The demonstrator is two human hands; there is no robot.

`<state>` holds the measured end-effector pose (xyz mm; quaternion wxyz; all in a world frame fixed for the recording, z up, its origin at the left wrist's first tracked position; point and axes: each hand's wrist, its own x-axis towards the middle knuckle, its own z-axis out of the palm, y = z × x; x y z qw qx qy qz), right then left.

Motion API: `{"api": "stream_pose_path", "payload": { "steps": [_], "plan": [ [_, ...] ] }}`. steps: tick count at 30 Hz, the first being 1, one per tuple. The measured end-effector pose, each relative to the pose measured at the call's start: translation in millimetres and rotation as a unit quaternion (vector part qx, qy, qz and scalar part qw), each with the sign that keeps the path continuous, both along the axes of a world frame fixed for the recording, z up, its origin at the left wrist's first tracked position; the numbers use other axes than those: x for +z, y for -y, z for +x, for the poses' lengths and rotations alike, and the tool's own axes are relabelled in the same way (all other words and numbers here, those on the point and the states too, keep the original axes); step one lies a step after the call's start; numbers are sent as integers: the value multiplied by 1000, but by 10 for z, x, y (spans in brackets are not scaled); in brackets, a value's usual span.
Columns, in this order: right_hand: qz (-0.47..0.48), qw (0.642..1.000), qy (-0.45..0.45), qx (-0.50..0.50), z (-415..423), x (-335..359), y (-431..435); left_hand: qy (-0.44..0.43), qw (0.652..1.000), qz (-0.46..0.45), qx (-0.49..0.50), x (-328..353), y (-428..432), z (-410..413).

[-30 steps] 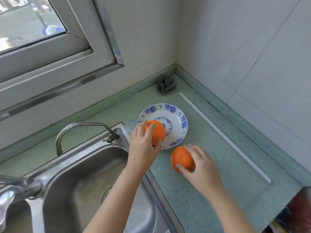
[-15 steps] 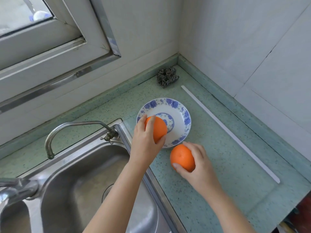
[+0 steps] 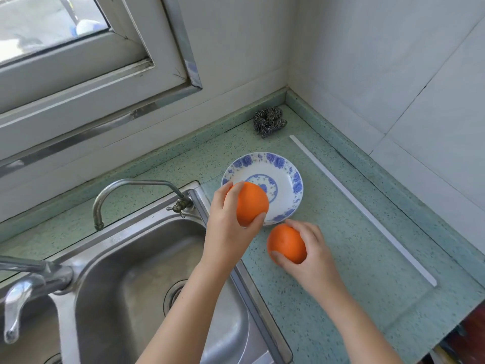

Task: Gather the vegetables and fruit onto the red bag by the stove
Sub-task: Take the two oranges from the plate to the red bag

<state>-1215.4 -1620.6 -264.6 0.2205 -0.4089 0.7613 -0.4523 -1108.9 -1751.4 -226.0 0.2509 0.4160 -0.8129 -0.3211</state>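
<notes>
Currently, left hand (image 3: 225,229) wraps one orange (image 3: 252,203) above the plate (image 3: 286,179) rim; right hand (image 3: 312,254) cups another orange (image 3: 286,244) at the plate's 6 o'clock, over the worktop (image 3: 354,271). Both grips should stay firm during carrying; bag unseen.

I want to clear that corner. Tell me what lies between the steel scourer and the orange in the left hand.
In the head view, the blue-and-white plate lies between the steel scourer and the orange in the left hand; bare green countertop separates scourer and plate.
</notes>
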Motion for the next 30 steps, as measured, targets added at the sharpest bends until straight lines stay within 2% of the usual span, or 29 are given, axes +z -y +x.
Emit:
{"api": "stream_pose_path", "payload": {
  "steps": [12, 30],
  "plan": [
    [-21, 998, -27, 46, 258, 333, -28, -110, 987, 43, 106, 176, -423, 761],
    [-68, 984, -43, 158, 934, 708, -160, -165, 961, 34, 220, 308, -1101, 1733]
  ]
}}
